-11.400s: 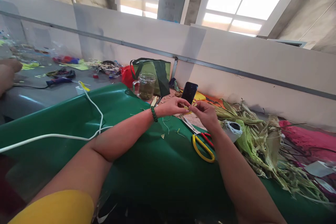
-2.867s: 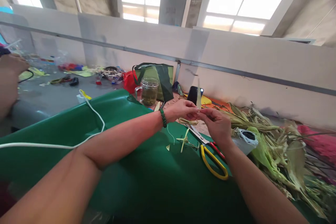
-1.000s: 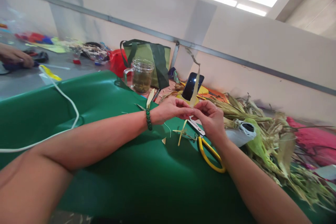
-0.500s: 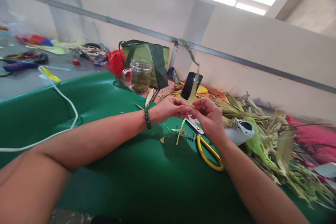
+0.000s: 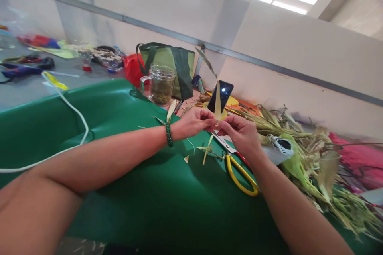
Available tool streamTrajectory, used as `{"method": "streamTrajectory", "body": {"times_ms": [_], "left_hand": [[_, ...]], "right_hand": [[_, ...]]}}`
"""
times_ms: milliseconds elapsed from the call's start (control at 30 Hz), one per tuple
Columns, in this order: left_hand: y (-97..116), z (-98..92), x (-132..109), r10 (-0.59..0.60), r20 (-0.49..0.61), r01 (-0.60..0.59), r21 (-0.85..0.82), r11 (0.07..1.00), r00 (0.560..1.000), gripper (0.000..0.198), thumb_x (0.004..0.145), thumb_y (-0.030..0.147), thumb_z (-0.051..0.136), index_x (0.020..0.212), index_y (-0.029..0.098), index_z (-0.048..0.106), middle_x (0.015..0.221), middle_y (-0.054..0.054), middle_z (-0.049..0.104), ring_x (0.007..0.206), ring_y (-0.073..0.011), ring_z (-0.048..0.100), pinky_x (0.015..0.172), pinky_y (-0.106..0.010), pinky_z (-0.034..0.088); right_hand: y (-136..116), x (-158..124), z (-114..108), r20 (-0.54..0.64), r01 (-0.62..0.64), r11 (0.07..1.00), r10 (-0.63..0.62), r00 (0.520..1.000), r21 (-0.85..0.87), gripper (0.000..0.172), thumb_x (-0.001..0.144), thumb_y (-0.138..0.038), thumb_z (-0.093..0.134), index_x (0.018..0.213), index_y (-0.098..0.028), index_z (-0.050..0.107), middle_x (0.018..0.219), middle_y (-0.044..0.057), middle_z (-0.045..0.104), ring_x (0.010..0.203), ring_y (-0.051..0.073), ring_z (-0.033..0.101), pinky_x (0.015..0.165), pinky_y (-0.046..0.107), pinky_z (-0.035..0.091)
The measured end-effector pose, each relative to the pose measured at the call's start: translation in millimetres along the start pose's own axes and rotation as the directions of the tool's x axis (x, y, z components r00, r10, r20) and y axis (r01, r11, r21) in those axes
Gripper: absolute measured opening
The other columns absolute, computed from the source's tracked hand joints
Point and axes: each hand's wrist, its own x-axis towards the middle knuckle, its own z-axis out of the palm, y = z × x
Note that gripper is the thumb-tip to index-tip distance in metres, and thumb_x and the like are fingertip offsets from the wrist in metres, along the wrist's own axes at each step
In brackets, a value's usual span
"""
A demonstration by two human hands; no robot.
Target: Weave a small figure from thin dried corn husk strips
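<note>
Between my fingertips stands a pale corn husk strip point(image 5: 218, 101), its narrow end pointing up in front of a dark phone point(image 5: 225, 93). My left hand point(image 5: 197, 121) pinches its lower end from the left. From the right, my right hand point(image 5: 241, 129) pinches the same end, and the fingertips of both hands nearly meet. A thin twisted greenish piece point(image 5: 207, 63) shows above the strip; whether it joins the strip I cannot tell. Below the hands lie scissors point(image 5: 242, 175) with yellow handle loops and small husk scraps point(image 5: 206, 150) on the green mat point(image 5: 167, 199).
A glass mug point(image 5: 162, 83) of brownish liquid stands beyond my left hand, before a green bag point(image 5: 182, 67). Dry husks point(image 5: 299, 155) pile up at the right, beside a thread spool point(image 5: 281, 145) and pink plastic point(image 5: 356, 159). A white cable point(image 5: 80, 121) crosses the mat's left side.
The husk strip has turned more upright, and its thin upper piece has swung to the left. Both hands keep their pinch. The whole view has shifted slightly.
</note>
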Motion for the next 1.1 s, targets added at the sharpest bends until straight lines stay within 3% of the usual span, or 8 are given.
{"method": "streamTrajectory", "body": {"times_ms": [200, 300, 367, 433, 500, 567, 833, 1100], "left_hand": [[3.5, 5.7, -0.7, 0.051, -0.076, -0.034, 0.213, 0.977, 0.996, 0.020, 0.077, 0.008, 0.062, 0.060, 0.012, 0.052, 0.052, 0.004, 0.054, 0.051, -0.0047, 0.050, 0.052, -0.016, 0.041], [6.0, 7.0, -0.7, -0.029, -0.115, 0.049, 0.182, 0.982, 0.993, 0.020, 0.080, 0.010, 0.059, 0.061, 0.012, 0.051, 0.051, 0.005, 0.053, 0.048, -0.0043, 0.048, 0.050, -0.016, 0.040], [7.5, 6.8, -1.1, -0.087, -0.113, 0.102, 0.133, 0.986, 0.990, 0.019, 0.081, 0.013, 0.058, 0.063, 0.013, 0.051, 0.051, 0.005, 0.053, 0.048, -0.0042, 0.048, 0.050, -0.016, 0.040], [8.7, 6.3, -1.8, -0.132, -0.078, 0.140, 0.104, 0.985, 0.988, 0.019, 0.082, 0.016, 0.058, 0.064, 0.013, 0.052, 0.052, 0.004, 0.053, 0.049, -0.0045, 0.050, 0.051, -0.016, 0.040], [9.3, 5.6, -2.7, -0.168, -0.044, 0.171, 0.085, 0.982, 0.985, 0.018, 0.080, 0.018, 0.060, 0.065, 0.013, 0.052, 0.053, 0.004, 0.053, 0.051, -0.0051, 0.051, 0.052, -0.017, 0.041], [9.3, 5.0, -3.5, -0.193, -0.021, 0.194, 0.064, 0.979, 0.981, 0.017, 0.078, 0.019, 0.063, 0.066, 0.013, 0.053, 0.055, 0.004, 0.054, 0.053, -0.0058, 0.052, 0.053, -0.018, 0.042], [5.3, 7.2, -2.7, -0.234, -0.047, 0.227, -0.118, 0.967, 0.971, 0.015, 0.078, 0.016, 0.067, 0.068, 0.011, 0.057, 0.060, 0.002, 0.060, 0.058, -0.0062, 0.057, 0.064, -0.022, 0.048], [-1.4, 13.6, -5.0, -0.118, -0.106, 0.095, -0.202, 0.975, 0.987, 0.008, 0.077, 0.011, 0.068, 0.072, 0.009, 0.062, 0.064, 0.000, 0.064, 0.061, -0.0067, 0.062, 0.070, -0.023, 0.052]], "right_hand": [[10.9, 0.4, 5.6, 0.052, 0.048, 0.993, -0.042, 0.998, -0.104, 0.037, 0.080, -0.054, 0.059, 0.069, -0.019, 0.054, 0.058, 0.000, 0.061, 0.048, 0.014, 0.060, 0.047, 0.027, 0.050], [15.1, 0.1, 3.5, -0.032, 0.205, 0.943, -0.220, 0.975, -0.263, 0.024, 0.085, -0.043, 0.057, 0.079, -0.020, 0.056, 0.065, 0.000, 0.063, 0.053, 0.015, 0.062, 0.053, 0.029, 0.052], [14.7, -0.6, 0.1, -0.034, 0.383, 0.826, -0.435, 0.900, -0.414, 0.013, 0.086, -0.034, 0.059, 0.085, -0.021, 0.059, 0.073, 0.001, 0.066, 0.064, 0.016, 0.064, 0.063, 0.030, 0.053], [12.1, -1.4, -3.8, 0.067, 0.541, 0.664, -0.598, 0.799, -0.516, 0.006, 0.087, -0.026, 0.057, 0.088, -0.023, 0.063, 0.080, 0.003, 0.068, 0.074, 0.016, 0.065, 0.069, 0.030, 0.053], [9.0, -1.9, -6.9, 0.181, 0.638, 0.543, -0.667, 0.723, -0.546, 0.012, 0.090, -0.020, 0.053, 0.089, -0.025, 0.065, 0.081, 0.003, 0.068, 0.075, 0.016, 0.065, 0.069, 0.029, 0.052], [7.2, -2.1, -8.7, 0.253, 0.673, 0.483, -0.674, 0.694, -0.560, 0.016, 0.091, -0.018, 0.051, 0.092, -0.024, 0.065, 0.082, 0.004, 0.068, 0.076, 0.016, 0.064, 0.068, 0.028, 0.052], [11.1, -0.1, -8.8, 0.342, 0.643, 0.347, -0.626, 0.701, -0.683, 0.020, 0.094, -0.017, 0.042, 0.092, -0.021, 0.062, 0.084, 0.009, 0.063, 0.078, 0.019, 0.060, 0.069, 0.030, 0.049], [13.6, 2.0, -4.8, 0.227, 0.600, 0.475, -0.631, 0.742, -0.644, 0.014, 0.094, -0.020, 0.044, 0.083, -0.021, 0.053, 0.076, 0.005, 0.056, 0.071, 0.017, 0.055, 0.064, 0.029, 0.047]]}}
